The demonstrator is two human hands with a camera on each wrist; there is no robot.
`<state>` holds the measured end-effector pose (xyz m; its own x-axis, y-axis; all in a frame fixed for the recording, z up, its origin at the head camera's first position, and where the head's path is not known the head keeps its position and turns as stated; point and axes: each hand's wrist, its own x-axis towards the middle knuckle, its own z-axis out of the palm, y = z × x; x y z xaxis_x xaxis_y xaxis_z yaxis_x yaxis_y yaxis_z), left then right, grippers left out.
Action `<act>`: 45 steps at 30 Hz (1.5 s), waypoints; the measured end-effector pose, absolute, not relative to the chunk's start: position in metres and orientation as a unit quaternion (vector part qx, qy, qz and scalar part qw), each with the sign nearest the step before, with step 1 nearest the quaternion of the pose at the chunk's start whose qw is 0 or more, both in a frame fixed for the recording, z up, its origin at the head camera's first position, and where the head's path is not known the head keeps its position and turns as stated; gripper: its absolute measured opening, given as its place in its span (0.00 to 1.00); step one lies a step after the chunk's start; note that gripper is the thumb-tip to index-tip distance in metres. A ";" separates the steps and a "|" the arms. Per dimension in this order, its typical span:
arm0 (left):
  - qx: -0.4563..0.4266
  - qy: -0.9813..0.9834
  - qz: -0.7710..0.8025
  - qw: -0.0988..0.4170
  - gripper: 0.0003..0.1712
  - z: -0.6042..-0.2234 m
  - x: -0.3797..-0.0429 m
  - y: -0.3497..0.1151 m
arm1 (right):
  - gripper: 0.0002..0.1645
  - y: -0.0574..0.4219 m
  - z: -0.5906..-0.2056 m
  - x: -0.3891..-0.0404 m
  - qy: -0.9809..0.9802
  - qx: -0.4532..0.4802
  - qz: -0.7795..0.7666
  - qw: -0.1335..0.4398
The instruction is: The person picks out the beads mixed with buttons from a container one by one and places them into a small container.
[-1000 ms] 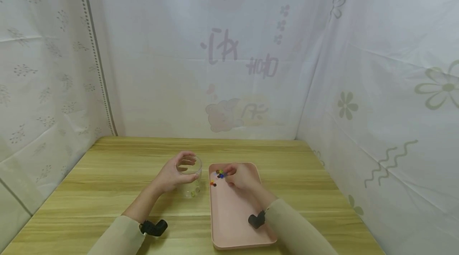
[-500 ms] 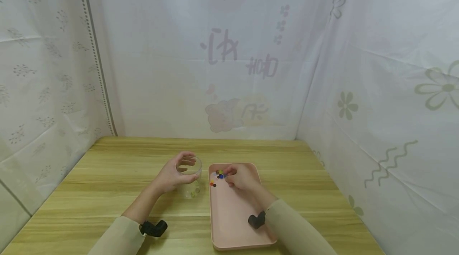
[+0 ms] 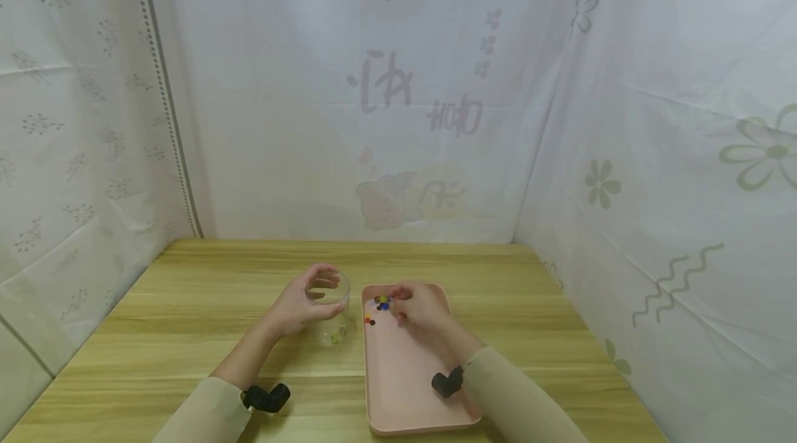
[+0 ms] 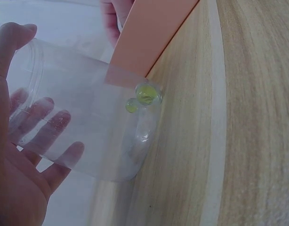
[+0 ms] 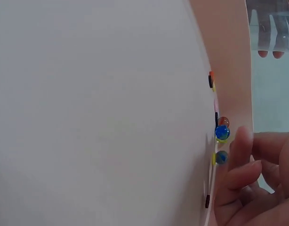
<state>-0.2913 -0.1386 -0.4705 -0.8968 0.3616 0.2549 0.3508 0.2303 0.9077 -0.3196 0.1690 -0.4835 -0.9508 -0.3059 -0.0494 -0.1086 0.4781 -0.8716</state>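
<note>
My left hand (image 3: 301, 303) grips a clear plastic cup (image 4: 83, 103) around its upper part; in the left wrist view the fingers show through its wall. Several yellow-green marbles (image 4: 147, 94) lie at the cup's bottom. My right hand (image 3: 420, 306) is inside the pink tray (image 3: 405, 374) at its far end. Its fingertips are beside a blue marble (image 5: 222, 132), a blue-green marble (image 5: 221, 157) and a reddish marble (image 5: 223, 122). Between thumb and forefinger I see no marble. Small flat pieces, such as a black one (image 5: 211, 81), lie near the marbles.
The tray stands on a wood-grain table (image 3: 187, 332), just right of the cup. A red piece (image 3: 367, 320) and a black piece (image 3: 372, 322) lie by the tray's left wall. Patterned white curtains (image 3: 299, 118) enclose the table's back and sides.
My right fingertips have shifted slightly among the marbles at the tray's far left corner. The left hand and cup stay in place.
</note>
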 end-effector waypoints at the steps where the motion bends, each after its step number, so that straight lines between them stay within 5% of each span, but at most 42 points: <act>1: 0.229 0.783 0.578 0.004 0.43 -0.471 -0.292 -0.139 | 0.12 0.169 -0.483 -0.320 0.855 -0.123 -0.494 0.097; 35: 0.233 0.783 0.578 0.005 0.41 -0.470 -0.292 -0.140 | 0.23 0.167 -0.466 -0.321 0.797 -0.125 -0.579 0.115; 45: 0.234 0.783 0.576 0.000 0.42 -0.470 -0.292 -0.139 | 0.20 0.165 -0.452 -0.321 0.791 -0.128 -0.588 0.112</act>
